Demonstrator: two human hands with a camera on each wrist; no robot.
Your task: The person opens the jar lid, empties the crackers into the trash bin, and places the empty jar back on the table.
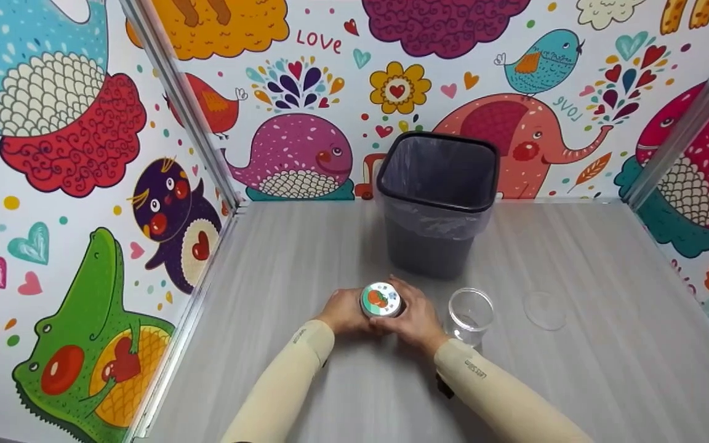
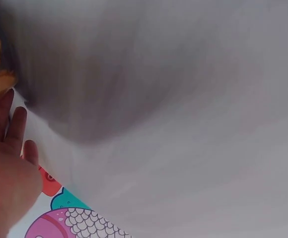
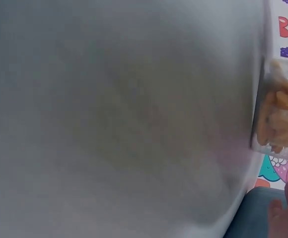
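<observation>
I have a dark bin (image 1: 428, 249) standing on the counter (image 1: 582, 381) just beyond the hands, its black rim (image 1: 437, 136) facing up and a see-through liner (image 1: 437, 226) folded over the edge. It is the tallest thing close to my work and sits directly ahead, slightly right of it. Just beside the right sleeve (image 1: 502, 391) stands a clear cup (image 1: 471, 324), mouth up, its base partly hidden from the head camera by that forearm. Farther right, a thin transparent disc (image 1: 544, 311) lies flat, apart from the cup.

In front of the bin I see the lidded jar (image 3: 280, 119), between both hands; its clear side shows orange pieces, and its round lid (image 1: 381, 299) carries a green and white print with an orange fruit. The left hand (image 1: 345, 311) holds the jar's side; the right hand (image 1: 416, 314) is curled round it near the lid, thumb at the near edge. The wrist cameras catch only part of that grip.

The counter is pale grey with a wood-like grain. Metal posts (image 1: 185, 117) frame the booth corners, and the back wall (image 1: 354, 86) and left wall (image 1: 77, 215) are covered in bright cartoons: a whale, an elephant, birds, a penguin and a crocodile.
</observation>
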